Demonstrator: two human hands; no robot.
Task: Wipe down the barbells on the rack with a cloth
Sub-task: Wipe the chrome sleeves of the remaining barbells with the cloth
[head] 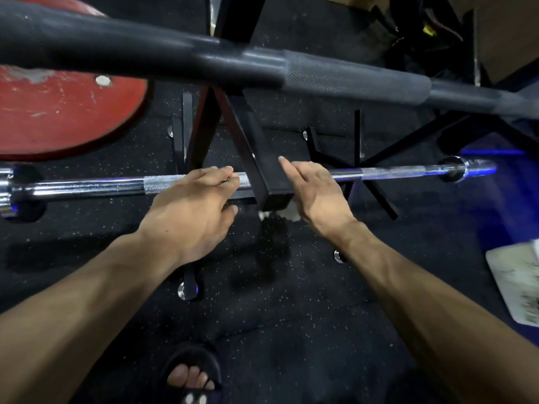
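The chrome bar lies low on the rack, crossing behind the rack's square black post. The black bar sits above it, nearer the camera.

Left hand: placed just left of the post, over the knurled section of the chrome bar. Fingers are extended forward and rest on or just above the bar; no grip is visible. The thumb hangs below the bar, apart from it.

Right hand: placed just right of the post, over the chrome bar. The index finger points toward the post. The remaining fingers are curled downward. A white cloth shows under the palm at the foot of the post; the hand appears to hold it, though the grip itself is hidden.

Progress: the cloth is at the middle of the chrome bar. Which sections are already wiped cannot be determined from surface appearance. Judged remaining: at least the bar's outer lengths either side of the post, and possibly the black bar.
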